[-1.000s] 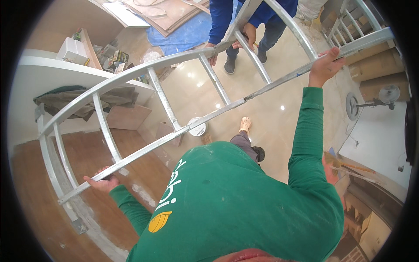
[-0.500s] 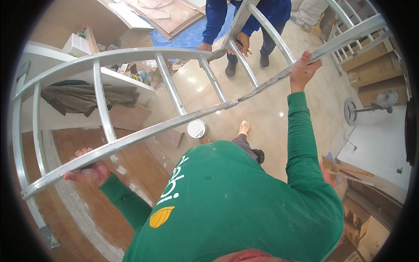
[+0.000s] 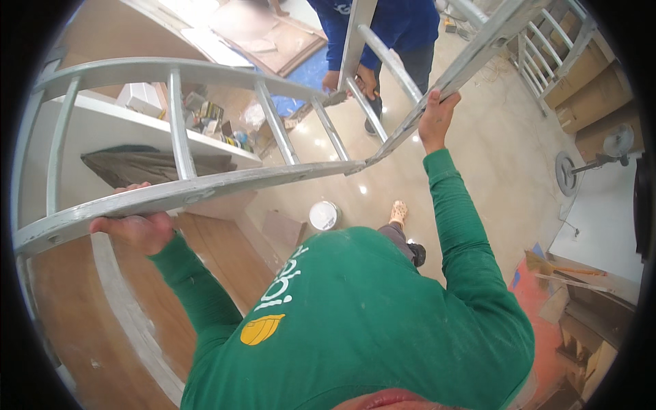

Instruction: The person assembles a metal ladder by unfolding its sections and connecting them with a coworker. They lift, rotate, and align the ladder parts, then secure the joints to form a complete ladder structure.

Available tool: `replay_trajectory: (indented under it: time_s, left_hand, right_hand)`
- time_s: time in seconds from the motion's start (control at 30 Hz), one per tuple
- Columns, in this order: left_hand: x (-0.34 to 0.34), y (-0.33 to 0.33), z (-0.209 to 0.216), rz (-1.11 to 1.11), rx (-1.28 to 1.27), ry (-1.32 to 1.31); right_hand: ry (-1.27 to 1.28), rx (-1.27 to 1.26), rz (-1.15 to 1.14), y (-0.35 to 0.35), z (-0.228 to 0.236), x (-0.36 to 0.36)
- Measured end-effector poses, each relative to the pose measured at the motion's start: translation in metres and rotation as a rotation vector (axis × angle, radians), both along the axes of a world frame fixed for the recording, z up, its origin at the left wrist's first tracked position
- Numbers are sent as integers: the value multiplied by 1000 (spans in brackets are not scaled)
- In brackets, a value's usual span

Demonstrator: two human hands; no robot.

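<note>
A silver folding ladder point(image 3: 280, 171) stretches across the upper view, bent at its hinges. My left hand point(image 3: 140, 225) grips the near rail of its left section from below, with some fingertips showing past the far side. Up at the right, my right hand point(image 3: 437, 121) is closed around the rail of the other section. Opposite me, a person in a blue top point(image 3: 403, 27) has a hand point(image 3: 367, 82) beside the far hinge. Rungs partly hide that hand, and whether it grips the ladder is hard to see.
A lidded white bucket point(image 3: 324, 216) stands on the shiny floor near my feet. To the left are a white ledge with a dark cloth point(image 3: 143, 165) and brown boards. A pedestal fan point(image 3: 594, 162), another ladder point(image 3: 547, 51) and cartons line the right side.
The ladder bends more sharply at its hinges, and its left section looks higher and closer. My right hand has moved left and slightly down in view. The other person leans closer to the hinge.
</note>
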State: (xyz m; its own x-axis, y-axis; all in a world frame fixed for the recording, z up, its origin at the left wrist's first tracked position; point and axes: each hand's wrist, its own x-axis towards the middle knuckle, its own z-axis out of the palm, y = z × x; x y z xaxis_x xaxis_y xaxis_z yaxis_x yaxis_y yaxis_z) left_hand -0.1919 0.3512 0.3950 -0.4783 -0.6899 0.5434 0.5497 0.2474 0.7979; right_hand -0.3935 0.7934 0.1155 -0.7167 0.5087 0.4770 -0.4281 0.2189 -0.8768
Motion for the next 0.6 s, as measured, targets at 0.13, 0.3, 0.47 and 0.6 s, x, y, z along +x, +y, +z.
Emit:
replay_trajectory:
  time_s: [0.13,0.3,0.47,0.6]
  left_hand:
    - [-1,19,12,-35,95,23]
    - [-3,21,15,-39,106,29]
    - [-13,31,18,-195,120,51]
    - [-16,37,23,-226,29,34]
  right_hand:
    - [-110,-23,98,5,5,11]
    - [-189,-1,151,10,19,19]
    - [-323,89,284,30,25,28]
    - [-471,351,250,49,52,33]
